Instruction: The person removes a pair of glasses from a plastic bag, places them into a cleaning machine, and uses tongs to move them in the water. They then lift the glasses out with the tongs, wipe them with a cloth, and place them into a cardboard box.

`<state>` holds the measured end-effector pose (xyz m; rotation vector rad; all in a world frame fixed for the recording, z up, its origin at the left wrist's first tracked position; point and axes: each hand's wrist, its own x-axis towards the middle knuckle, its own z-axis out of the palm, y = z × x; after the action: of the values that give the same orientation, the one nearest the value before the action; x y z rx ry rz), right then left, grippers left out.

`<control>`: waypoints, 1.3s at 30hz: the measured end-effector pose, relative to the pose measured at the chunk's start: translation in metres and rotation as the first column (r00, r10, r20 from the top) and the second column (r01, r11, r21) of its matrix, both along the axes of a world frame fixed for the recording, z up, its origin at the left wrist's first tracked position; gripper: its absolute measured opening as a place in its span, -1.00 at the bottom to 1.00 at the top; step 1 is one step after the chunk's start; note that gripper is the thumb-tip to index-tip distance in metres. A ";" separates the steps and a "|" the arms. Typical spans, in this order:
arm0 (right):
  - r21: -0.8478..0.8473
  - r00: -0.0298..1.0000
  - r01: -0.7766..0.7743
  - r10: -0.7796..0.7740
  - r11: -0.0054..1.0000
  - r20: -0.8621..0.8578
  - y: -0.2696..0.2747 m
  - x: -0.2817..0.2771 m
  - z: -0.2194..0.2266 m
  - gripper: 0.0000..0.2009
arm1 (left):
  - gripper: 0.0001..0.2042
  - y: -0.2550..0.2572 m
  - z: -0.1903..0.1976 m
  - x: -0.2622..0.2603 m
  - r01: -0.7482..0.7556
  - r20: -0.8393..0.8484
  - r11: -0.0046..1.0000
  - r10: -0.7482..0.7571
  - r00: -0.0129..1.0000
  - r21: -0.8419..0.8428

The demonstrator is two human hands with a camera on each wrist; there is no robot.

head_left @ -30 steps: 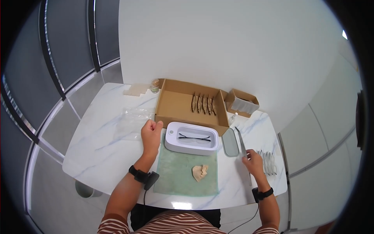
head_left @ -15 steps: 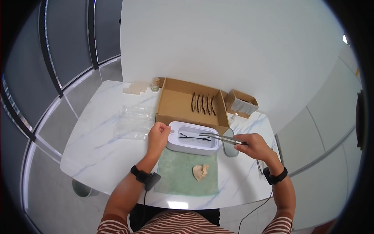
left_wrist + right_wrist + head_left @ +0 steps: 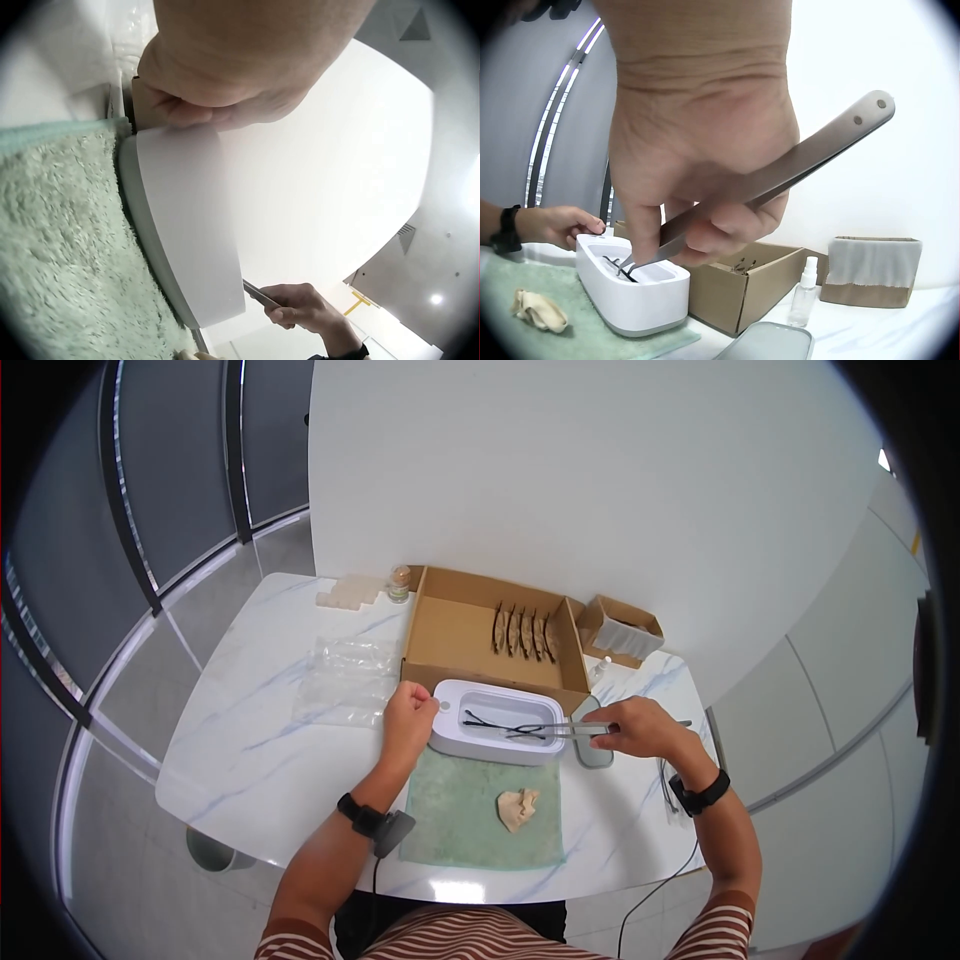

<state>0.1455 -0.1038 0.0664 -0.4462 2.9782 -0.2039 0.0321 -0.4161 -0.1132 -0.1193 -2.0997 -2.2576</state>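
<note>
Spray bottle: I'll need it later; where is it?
In the right wrist view, the spray bottle stands right of centre, between the large cardboard box and the smaller box.

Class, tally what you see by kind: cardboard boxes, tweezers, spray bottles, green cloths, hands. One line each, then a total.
Cardboard boxes: 2
Tweezers: 1 pair
Spray bottles: 1
Green cloths: 1
Hands: 2 (left hand, right hand)
Total: 7

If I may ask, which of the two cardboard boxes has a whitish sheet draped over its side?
The smaller box, beyond the spray bottle; the larger box, holding a row of dark slender pieces, shows bare cardboard sides.
</note>
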 end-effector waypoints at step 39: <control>0.029 0.999 0.039 -0.040 0.999 0.010 -0.001 -0.012 -0.011 -0.70 | -0.90 -0.003 0.005 0.002 -0.005 0.012 0.999 0.005 1.000 -0.036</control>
<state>0.1339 -0.1050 0.0552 -0.3822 2.9776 -0.1657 0.0338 -0.4186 -0.1078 -0.1026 -2.1448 -2.2238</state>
